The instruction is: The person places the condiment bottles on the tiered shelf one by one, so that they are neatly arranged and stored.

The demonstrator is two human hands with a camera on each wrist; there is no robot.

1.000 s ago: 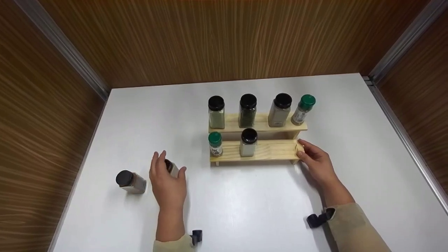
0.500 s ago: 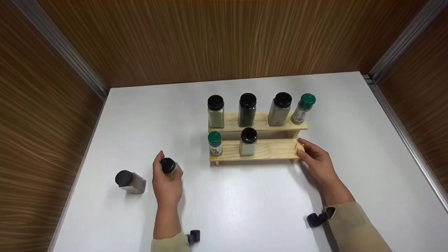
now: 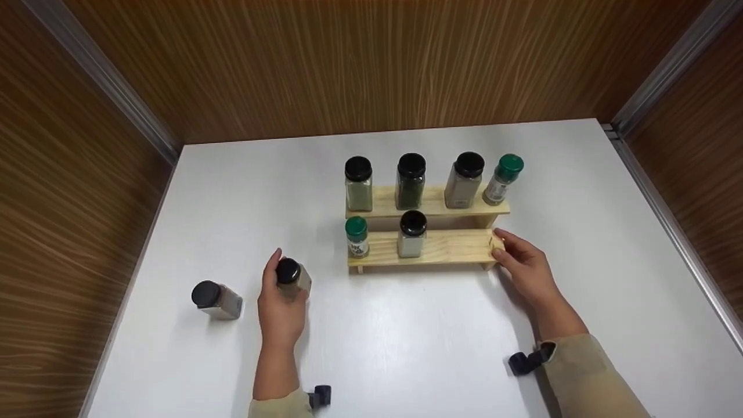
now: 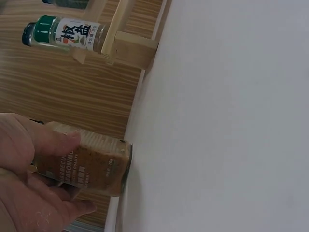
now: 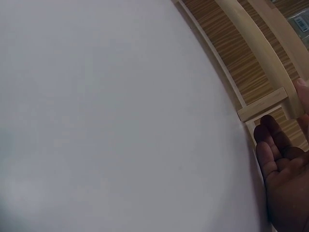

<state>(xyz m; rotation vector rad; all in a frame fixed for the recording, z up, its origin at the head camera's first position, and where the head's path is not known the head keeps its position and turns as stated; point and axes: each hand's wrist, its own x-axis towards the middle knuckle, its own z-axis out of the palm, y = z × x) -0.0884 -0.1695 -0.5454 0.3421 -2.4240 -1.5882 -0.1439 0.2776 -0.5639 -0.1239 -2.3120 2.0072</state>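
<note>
In the head view my left hand (image 3: pixel 281 316) grips a square spice jar (image 3: pixel 300 283) with a black cap, left of the rack. Brown contents and a barbecue seasoning label show on this jar (image 4: pixel 99 162) in the left wrist view, where its base is right at the white tabletop. My right hand (image 3: pixel 529 271) pinches the right end of the two-tier wooden rack (image 3: pixel 458 248), thumb on the lower shelf's edge. On that shelf stand a green-capped bottle (image 3: pixel 357 238) and a black-capped jar (image 3: pixel 412 235).
The upper shelf bears a pale green jar (image 3: pixel 359 184), a dark green jar (image 3: pixel 411 182), a grey jar (image 3: pixel 464 181) and a green-capped bottle (image 3: pixel 502 181). Another black-capped jar (image 3: pixel 217 300) stands left of my left hand. Wood-grain panels (image 3: pixel 371 69) enclose the table.
My left hand has closed around the barbecue seasoning jar and moved it slightly right and away from me. The right hand stays at the rack's end.
</note>
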